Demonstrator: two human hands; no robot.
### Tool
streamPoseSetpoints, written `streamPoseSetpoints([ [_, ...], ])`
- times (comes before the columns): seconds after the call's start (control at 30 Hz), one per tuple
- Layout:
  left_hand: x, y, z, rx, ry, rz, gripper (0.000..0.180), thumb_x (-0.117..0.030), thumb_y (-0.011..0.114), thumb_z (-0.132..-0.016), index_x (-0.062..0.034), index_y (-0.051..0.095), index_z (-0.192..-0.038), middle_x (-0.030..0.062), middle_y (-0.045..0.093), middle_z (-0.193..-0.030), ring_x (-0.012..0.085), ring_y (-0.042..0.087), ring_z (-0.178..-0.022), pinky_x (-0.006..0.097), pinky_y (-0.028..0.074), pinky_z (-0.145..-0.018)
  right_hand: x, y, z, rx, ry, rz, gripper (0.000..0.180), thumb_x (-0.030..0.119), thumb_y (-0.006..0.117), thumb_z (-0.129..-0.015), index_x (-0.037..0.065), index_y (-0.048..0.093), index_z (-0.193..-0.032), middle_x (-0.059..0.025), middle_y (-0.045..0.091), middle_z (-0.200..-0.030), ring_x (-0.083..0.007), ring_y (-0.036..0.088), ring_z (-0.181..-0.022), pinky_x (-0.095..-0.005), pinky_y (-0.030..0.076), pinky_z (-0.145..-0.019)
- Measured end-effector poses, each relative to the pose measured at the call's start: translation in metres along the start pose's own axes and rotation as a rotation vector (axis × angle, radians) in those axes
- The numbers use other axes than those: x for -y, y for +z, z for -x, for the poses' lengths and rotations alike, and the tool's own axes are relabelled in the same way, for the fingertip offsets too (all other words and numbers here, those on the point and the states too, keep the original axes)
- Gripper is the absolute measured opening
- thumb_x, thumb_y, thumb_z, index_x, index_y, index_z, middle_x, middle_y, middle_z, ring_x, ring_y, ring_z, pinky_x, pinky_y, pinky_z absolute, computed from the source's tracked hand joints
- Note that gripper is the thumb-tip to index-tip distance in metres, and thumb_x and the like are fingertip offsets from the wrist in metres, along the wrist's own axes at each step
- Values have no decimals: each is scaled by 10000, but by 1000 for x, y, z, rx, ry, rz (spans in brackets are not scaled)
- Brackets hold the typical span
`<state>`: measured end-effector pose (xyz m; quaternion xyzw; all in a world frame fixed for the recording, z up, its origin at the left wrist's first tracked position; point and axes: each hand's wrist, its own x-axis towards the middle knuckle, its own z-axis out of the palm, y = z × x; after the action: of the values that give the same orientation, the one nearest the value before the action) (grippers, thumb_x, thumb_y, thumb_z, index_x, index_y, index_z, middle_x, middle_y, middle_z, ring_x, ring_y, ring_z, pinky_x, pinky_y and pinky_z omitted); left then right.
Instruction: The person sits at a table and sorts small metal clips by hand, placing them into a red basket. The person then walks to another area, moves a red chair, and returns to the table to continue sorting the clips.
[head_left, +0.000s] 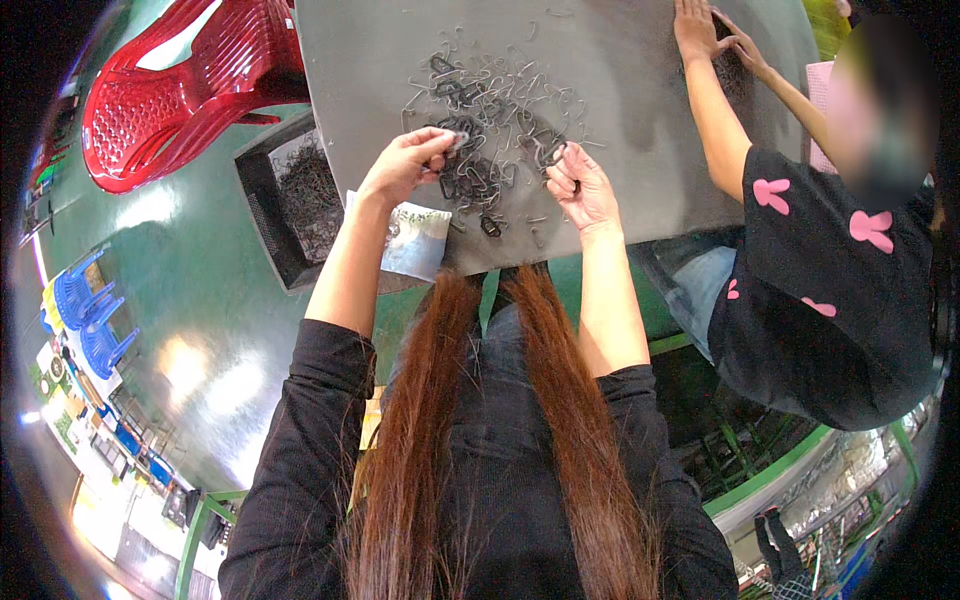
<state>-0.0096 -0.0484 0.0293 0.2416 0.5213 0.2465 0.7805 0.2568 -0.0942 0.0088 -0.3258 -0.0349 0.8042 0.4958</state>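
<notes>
A loose pile of small bent wire hooks (520,112), silvery and dark, lies on the grey table between my hands. Thicker black loop-shaped pieces (455,93) are mixed in with them. My left hand (408,165) is pinched at the pile's left side; a small greyish bit shows at its fingertips, too small to name. On the right side, my right hand (585,192) has its fingers closed, palm partly up, on a small dark loop-shaped piece (552,152). Some of what it grips is hidden by the fingers.
Left of the table stands a black crate (275,250) holding many dark small pieces. A printed plastic packet (415,243) sits at the table edge beneath my left forearm. A red chair (190,95) is farther left. At right, a co-worker's hands (705,35) are over the table (640,130).
</notes>
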Motion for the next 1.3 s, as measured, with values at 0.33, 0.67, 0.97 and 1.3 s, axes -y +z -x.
streamPoseSetpoints([
  [0.33,26,-5,7,361,137,868,164,-160,536,-836,-37,524,-944,-20,409,-728,75,332,-584,217,330,-556,1,25,14,-24,36,170,106,120,599,-822,67,569,-909,-36,597,-773,-130,575,-741,-219,433,-585],
  [0.67,40,7,12,87,115,775,154,-212,510,-884,-63,527,-850,-36,422,-640,54,375,-522,309,504,-767,-14,17,7,-208,186,295,227,53,535,-849,29,519,-1073,-115,604,-982,-240,623,-875,-400,545,-760],
  [0.97,49,15,7,-81,92,731,172,-233,534,-885,-65,557,-918,-56,401,-578,39,327,-443,265,507,-694,-5,29,5,-391,-54,830,222,-27,485,-835,57,554,-1029,-52,628,-923,-146,623,-834,-283,505,-625],
  [1.3,55,52,1,-464,410,-1172,234,-249,649,-750,-103,588,-923,126,622,-695,291,619,-727,381,479,-642,-44,10,3,-503,-48,1455,217,261,665,-744,51,652,-798,-48,625,-679,-171,590,-616,-320,470,-575],
])
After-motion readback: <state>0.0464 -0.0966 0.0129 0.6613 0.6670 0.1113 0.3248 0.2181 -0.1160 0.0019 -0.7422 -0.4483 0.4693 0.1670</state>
